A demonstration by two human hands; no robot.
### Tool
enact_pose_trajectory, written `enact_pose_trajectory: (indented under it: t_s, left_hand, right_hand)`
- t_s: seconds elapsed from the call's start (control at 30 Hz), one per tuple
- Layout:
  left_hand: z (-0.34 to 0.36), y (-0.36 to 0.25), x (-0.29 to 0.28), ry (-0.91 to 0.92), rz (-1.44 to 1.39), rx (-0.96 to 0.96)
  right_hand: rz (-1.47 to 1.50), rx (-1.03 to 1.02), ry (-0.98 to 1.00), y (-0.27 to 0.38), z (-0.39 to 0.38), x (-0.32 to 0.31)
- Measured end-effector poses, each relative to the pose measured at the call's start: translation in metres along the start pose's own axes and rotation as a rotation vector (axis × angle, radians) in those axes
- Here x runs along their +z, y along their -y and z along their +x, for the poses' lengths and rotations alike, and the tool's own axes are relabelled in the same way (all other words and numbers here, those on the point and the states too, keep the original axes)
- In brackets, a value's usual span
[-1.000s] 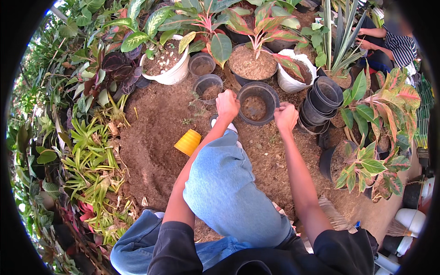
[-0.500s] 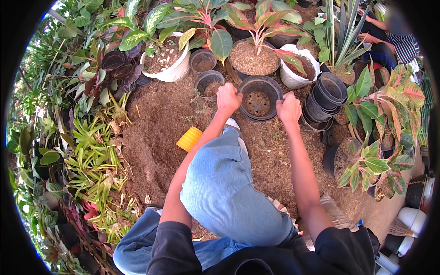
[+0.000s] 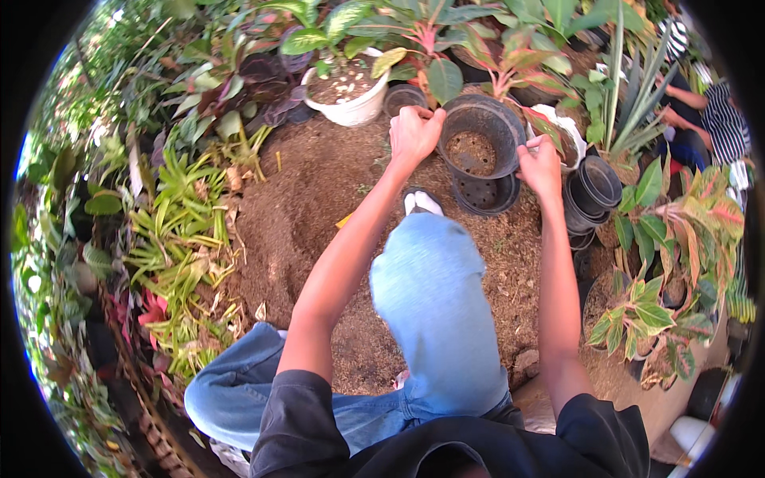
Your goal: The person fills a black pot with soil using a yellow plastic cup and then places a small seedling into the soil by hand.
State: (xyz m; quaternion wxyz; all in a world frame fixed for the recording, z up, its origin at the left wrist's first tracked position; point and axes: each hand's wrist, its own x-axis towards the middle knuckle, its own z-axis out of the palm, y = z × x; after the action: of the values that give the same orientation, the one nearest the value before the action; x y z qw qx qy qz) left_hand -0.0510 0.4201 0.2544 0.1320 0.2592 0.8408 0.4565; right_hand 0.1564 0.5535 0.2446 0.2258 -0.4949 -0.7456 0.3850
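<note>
A round black plastic plant pot (image 3: 496, 121), with holes in its soil-dusted bottom, is raised and tipped so that I look into it. My left hand (image 3: 416, 135) pinches its rim on the left, fingers closed. On the right side my right hand (image 3: 540, 166) grips the same rim. Directly beneath the raised pot is a second black pot (image 3: 488, 197), partly covered by it, with drainage holes showing in its base. A sliver of something yellow (image 3: 344, 221) shows beside my left forearm.
Black pots (image 3: 596, 187) stand stacked to the right. White pots with plants, one at the left (image 3: 347, 102), line the back. Leafy potted plants (image 3: 637, 311) border the right; strappy green plants (image 3: 179, 231) the left. At the far right sits another person in a striped top (image 3: 723, 123).
Both hands have lifted the upper black pot off the one below, which now shows under it. The view has shifted, and the yellow thing is mostly hidden behind my left forearm.
</note>
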Motion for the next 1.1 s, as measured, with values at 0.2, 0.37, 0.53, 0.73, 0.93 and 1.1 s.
enact_pose_trajectory:
  t_s: [0.2, 0.37, 0.53, 0.73, 0.93, 1.1]
  left_hand:
    - [-0.013, 0.016, -0.071, -0.281, -0.255, -0.041]
    - [-0.038, 0.056, -0.124, -0.571, -0.558, -0.083]
    - [-0.082, 0.123, -0.175, -0.731, -0.752, -0.182]
    - [-0.208, 0.223, -0.19, -0.849, -1.166, -0.334]
    - [-0.299, 0.32, -0.137, -1.123, -1.075, -0.543]
    - [-0.324, 0.361, -0.112, -1.295, -1.031, -0.651]
  right_hand:
    - [0.148, -0.087, 0.315, 0.081, 0.003, 0.016]
    - [0.075, -0.21, 0.833, 0.153, 0.009, 0.055]
    - [-0.15, -0.253, 1.22, 0.206, -0.023, 0.127]
    - [-0.484, -0.37, 1.601, 0.22, -0.126, 0.231]
    - [-0.722, -0.394, 1.845, 0.142, -0.193, 0.339]
    - [-0.635, -0.405, 1.804, 0.068, -0.22, 0.375]
